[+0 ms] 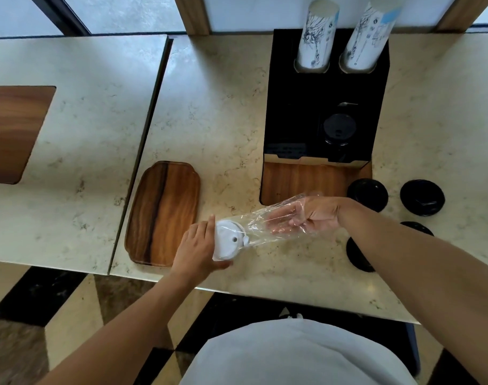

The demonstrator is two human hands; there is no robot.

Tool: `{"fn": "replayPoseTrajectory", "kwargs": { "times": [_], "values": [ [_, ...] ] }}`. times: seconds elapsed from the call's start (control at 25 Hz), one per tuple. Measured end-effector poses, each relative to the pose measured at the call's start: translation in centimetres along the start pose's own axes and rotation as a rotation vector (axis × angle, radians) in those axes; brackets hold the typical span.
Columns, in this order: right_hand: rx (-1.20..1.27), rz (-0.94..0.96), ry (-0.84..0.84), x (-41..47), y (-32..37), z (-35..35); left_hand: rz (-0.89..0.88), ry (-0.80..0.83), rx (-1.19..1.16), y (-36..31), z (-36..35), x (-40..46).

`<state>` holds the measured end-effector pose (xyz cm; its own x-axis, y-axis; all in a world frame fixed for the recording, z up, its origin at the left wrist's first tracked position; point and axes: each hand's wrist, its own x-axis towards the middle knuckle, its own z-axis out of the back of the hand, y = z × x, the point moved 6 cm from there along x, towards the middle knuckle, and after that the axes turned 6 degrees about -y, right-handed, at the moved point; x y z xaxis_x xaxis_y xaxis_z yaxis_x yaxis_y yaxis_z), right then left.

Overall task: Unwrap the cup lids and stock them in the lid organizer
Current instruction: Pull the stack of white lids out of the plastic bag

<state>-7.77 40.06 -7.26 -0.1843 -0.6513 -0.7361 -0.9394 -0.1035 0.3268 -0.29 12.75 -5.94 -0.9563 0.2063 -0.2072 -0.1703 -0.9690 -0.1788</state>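
Observation:
White cup lids (228,241) lie in a short stack at the mouth of a clear plastic sleeve (267,222), just above the counter's front edge. My left hand (197,247) cups the stack from the left. My right hand (315,215) is inside the far end of the sleeve, fingers spread against the plastic. The black lid organizer (292,107) stands behind, with a stack of black lids (339,128) in its right slot.
Two stacks of printed paper cups (317,34) rise from the organizer's back holes. Several black lids (421,197) lie on the marble counter (223,107) to the right of my right arm. A wooden tray (163,212) sits left of my left hand.

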Motion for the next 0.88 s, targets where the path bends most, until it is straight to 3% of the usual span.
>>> {"fn": "replayPoseTrajectory", "kwargs": {
  "times": [0.24,0.4,0.52,0.68,0.88],
  "values": [
    [-0.029,0.036,-0.007,1.2,-0.8,-1.5,0.005,-0.017,-0.209,-0.6,0.5,0.0],
    [-0.095,0.052,-0.096,1.6,-1.1,-1.8,-0.006,-0.032,-0.273,-1.0,0.5,0.3],
    [-0.191,0.054,-0.299,1.5,-0.8,-1.3,-0.034,-0.058,-0.295,-1.3,0.6,0.2],
    [-0.287,0.116,-0.234,2.9,-0.8,-2.7,-0.092,-0.084,-0.267,-1.5,0.7,0.0],
    [-0.519,0.232,-0.304,2.5,0.1,-4.1,-0.091,-0.082,-0.211,-2.4,0.2,0.0]
  ]
}}
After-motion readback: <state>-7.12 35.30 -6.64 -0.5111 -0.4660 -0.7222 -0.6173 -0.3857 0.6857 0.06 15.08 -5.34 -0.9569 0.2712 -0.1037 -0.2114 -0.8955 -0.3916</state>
